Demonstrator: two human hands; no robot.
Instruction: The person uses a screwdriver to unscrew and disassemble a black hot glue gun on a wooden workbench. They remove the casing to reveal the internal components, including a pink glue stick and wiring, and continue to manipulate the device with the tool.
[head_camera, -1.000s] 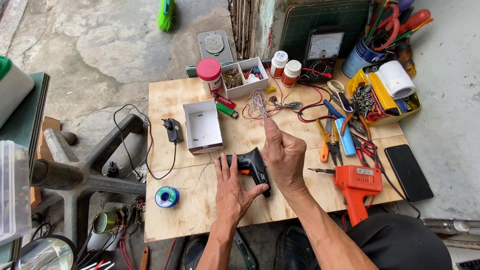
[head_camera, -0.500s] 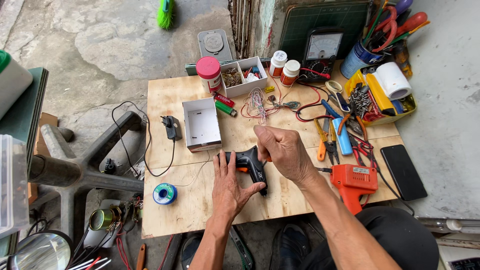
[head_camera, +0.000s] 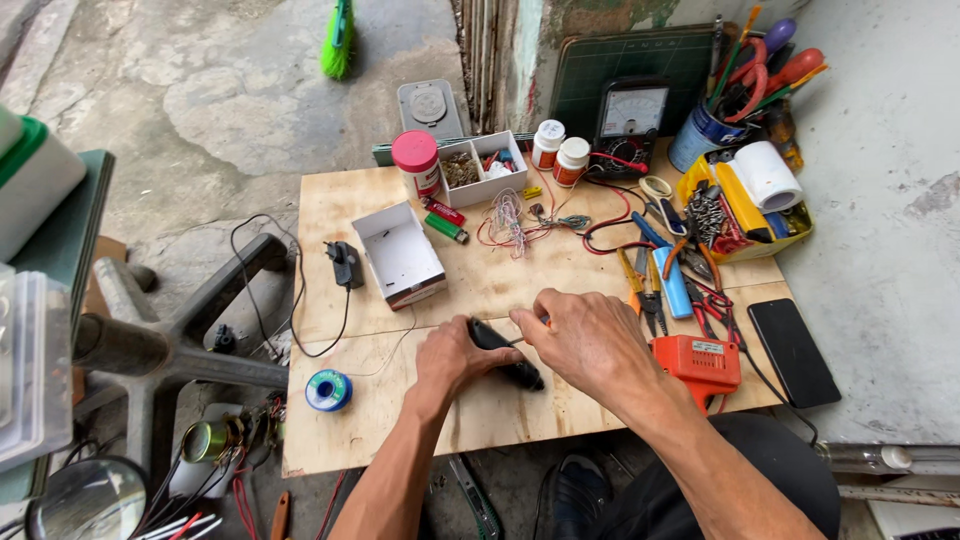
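My left hand (head_camera: 455, 358) lies over a black hand-held tool (head_camera: 505, 355) on the plywood board (head_camera: 500, 280), gripping its rear end. My right hand (head_camera: 585, 335) is curled just to the right of it, fingertips pinched at the tool's front, where a thin orange-tipped piece shows. What the right fingers pinch is too small to tell. A bundle of thin wires (head_camera: 508, 220) lies further back on the board.
An open white box (head_camera: 400, 255), a blue solder spool (head_camera: 328, 390), an orange drill (head_camera: 700, 362), pliers (head_camera: 645, 290), a black phone (head_camera: 793, 350), a meter (head_camera: 630, 115), jars, a parts tray (head_camera: 480, 168) and a yellow bin (head_camera: 745, 215) surround the hands. Concrete floor lies beyond the board's edges.
My right hand came down from holding up the thin wires to the front of the black tool. The left hand closed more tightly over the tool.
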